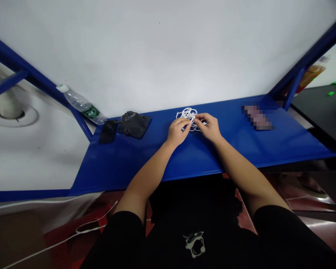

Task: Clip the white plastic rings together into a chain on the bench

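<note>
A tangle of thin white cable (188,113) lies in loops on the blue table (156,160), close to the white wall. My left hand (178,131) and my right hand (210,126) meet at its near side. Both have their fingers curled and pinched on strands of the cable, with the loops spreading out just beyond the fingertips. My forearms reach in from the table's front edge.
A plastic water bottle (82,105) lies tilted at the back left against the blue frame. Beside it are a dark phone (108,131) and a crumpled black bag (134,124). A blurred-out object (257,117) lies at the right. A blue frame post (302,71) rises at the right corner.
</note>
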A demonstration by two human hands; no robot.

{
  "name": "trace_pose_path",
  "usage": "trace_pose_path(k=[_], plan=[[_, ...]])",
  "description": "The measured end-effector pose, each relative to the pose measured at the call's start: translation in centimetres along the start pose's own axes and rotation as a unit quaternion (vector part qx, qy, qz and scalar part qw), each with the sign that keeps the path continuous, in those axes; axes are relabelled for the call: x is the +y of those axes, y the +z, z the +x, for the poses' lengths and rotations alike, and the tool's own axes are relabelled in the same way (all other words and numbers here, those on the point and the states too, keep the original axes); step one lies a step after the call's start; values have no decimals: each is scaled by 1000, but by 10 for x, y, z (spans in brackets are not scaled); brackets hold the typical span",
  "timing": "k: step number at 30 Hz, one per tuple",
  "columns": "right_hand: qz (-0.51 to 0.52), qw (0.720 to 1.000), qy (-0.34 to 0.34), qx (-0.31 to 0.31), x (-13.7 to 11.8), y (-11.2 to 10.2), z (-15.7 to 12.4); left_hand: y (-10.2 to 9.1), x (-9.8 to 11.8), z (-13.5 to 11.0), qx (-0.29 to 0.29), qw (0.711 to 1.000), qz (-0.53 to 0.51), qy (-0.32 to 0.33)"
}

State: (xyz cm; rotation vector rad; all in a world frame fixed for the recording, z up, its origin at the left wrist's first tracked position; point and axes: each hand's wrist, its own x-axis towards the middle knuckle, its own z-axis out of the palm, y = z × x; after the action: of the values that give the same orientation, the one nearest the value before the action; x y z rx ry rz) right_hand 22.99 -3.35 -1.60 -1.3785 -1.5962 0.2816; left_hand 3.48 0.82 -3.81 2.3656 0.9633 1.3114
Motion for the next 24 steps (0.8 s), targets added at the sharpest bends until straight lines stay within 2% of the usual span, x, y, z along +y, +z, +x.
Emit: trace_pose_path(k=[4, 10, 16, 24], plan=[[5, 1000, -19, -17, -1, 0, -2, -1, 1, 0, -24, 1000, 12, -8], [12, 999, -16, -42, -3, 3, -5, -1, 0, -1, -26, 1000, 10, -8], [2, 999, -37, -39, -3, 2, -5, 0, 1, -2, -57, 998, 6, 1], [29, 996, -67, -42, -2, 1, -4, 0, -4, -6, 3, 998, -64, -21]])
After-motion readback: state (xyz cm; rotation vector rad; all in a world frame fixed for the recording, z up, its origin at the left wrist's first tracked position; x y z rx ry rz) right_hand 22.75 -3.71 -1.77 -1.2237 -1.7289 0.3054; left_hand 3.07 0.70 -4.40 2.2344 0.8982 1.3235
